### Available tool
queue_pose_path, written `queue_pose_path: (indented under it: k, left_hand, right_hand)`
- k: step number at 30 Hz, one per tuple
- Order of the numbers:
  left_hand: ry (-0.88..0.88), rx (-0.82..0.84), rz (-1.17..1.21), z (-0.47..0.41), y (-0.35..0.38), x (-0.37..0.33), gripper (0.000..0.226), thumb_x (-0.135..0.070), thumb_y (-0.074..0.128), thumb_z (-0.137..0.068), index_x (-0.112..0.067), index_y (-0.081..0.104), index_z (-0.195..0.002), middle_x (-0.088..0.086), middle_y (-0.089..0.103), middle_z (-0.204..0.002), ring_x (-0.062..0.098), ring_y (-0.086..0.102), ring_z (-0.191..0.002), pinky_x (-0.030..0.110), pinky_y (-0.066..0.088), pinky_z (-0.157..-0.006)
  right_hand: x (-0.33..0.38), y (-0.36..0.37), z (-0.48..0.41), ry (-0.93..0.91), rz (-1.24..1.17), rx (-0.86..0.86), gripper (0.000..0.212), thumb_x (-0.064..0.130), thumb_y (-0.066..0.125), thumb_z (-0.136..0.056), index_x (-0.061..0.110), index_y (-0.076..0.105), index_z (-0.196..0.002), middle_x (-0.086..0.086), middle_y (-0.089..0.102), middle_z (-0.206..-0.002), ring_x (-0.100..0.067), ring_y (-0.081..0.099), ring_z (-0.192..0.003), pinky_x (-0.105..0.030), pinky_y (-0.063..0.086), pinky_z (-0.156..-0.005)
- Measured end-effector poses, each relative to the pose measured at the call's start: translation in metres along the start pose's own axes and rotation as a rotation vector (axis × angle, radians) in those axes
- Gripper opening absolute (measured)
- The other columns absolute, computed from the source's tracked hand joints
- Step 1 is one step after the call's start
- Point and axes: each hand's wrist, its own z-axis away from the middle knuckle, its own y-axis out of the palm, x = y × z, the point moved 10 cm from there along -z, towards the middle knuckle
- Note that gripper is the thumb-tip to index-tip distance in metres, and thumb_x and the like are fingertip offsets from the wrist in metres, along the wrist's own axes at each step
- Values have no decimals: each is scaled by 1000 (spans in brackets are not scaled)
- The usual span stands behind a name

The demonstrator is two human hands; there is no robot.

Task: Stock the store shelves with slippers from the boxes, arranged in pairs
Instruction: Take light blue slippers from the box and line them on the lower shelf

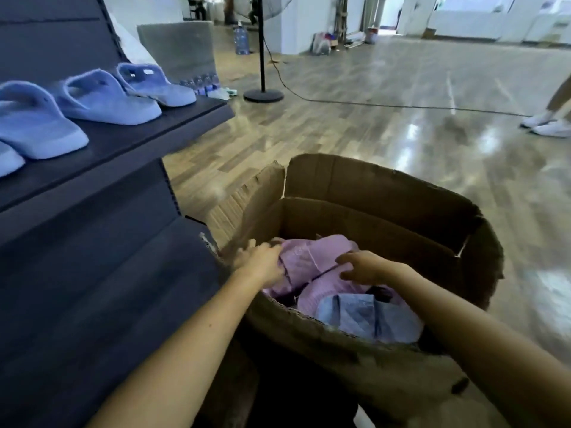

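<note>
Few blue slippers [105, 98] were on the shelf [139, 134], box [386, 193] had plenty left; right hand [363, 267] gripped a pink slipper [312, 257], left hand [259, 265] too blurry to tell.

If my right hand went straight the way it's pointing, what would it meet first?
Most likely the pink slipper in the box: the right hand points left at it, fingers seemingly around it.

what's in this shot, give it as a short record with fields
setting: store floor, dark shelf on the left
on shelf: blue slippers in a row
box: open cardboard box on the floor beside the shelf
in box: pink slippers on top, a blue slipper nearer the camera
hands: left hand and right hand both on the pink slippers; grip unclear from blur
</note>
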Motion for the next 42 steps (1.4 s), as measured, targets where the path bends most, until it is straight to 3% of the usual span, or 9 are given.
queue_pose_path:
  k: [6, 11, 14, 17, 21, 27, 36, 39, 42]
  left_hand:
    - [81, 127, -198, 10, 16, -6, 47, -31, 46, -91, -29, 38, -137, 7, 47, -138, 30, 41, -126, 38, 38, -99]
    - [83, 133, -175, 10, 16, -8, 44, -30, 47, -90, -29, 43, -134, 8, 52, -133, 29, 51, -118, 36, 44, -90]
    - [94, 66, -98, 6, 5, -15, 41, -27, 47, -90, -31, 48, -131, 6, 54, -131, 28, 54, -114, 34, 45, -89]
    - [92, 81, -122, 4, 6, -13, 40, -28, 47, -90, -30, 48, -131, 5, 53, -132, 28, 53, -115, 34, 44, -89]
    - [84, 173, -177, 7, 20, -10, 39, -30, 46, -90, -27, 49, -129, 7, 53, -131, 29, 54, -114, 33, 44, -86]
    - [41, 42, -71, 8, 2, -12, 53, -51, 46, -90, -17, 46, -130, 11, 58, -123, 30, 55, -111, 38, 45, -84]
    - [-70, 84, 730, -13, 13, -38, 88, -37, 75, -73, -14, 24, -141, 10, 44, -138, 27, 46, -123, 43, 43, -100]
    - [-206, -34, 862, -21, 13, -33, 67, -22, 76, -75, -13, 33, -127, 13, 46, -131, 29, 50, -117, 42, 45, -98]
    - [-216, -136, 786, -15, 2, -25, 42, -14, 68, -81, -12, 39, -112, 13, 55, -119, 29, 55, -108, 33, 45, -90]
  right_hand:
    - [-55, 62, 2, 279, -289, 185, 69, 27, 53, -93, 8, 15, -147, -13, 32, -149, -29, 37, -133, -36, 31, -107]
    - [-45, 70, -1, 268, -505, 150, 79, 21, 61, -88, 16, 11, -149, -15, 25, -151, -32, 30, -137, -41, 30, -111]
    - [-44, 71, -6, 236, -552, 188, 62, 12, 61, -87, 18, 33, -142, -14, 41, -139, -29, 46, -123, -32, 47, -95]
    - [-49, 53, -8, 225, -845, -27, 35, -2, 59, -85, 4, 59, -120, -10, 61, -98, -18, 60, -81, -18, 52, -60]
    - [-49, 19, -5, 204, -1292, -372, 19, -4, 63, -82, 10, 67, -95, -1, 62, -82, -19, 62, -87, -29, 55, -81]
    - [-6, 11, 2, 19, -1740, -263, 27, -6, 54, -87, 3, 61, -111, -3, 63, -86, -12, 59, -82, -20, 53, -74]
    - [30, -12, 15, -265, -1790, -155, 31, -8, 47, -89, 14, 61, -105, 2, 67, -101, -9, 67, -87, -18, 56, -71]
    - [6, -24, 16, -242, -1706, -327, 30, -8, 47, -89, 14, 60, -105, -4, 63, -105, -17, 62, -97, -21, 54, -78]
    - [-14, -36, 22, -188, -1241, -544, 25, 0, 54, -85, 24, 59, -86, -1, 60, -99, -21, 61, -89, -28, 53, -78]
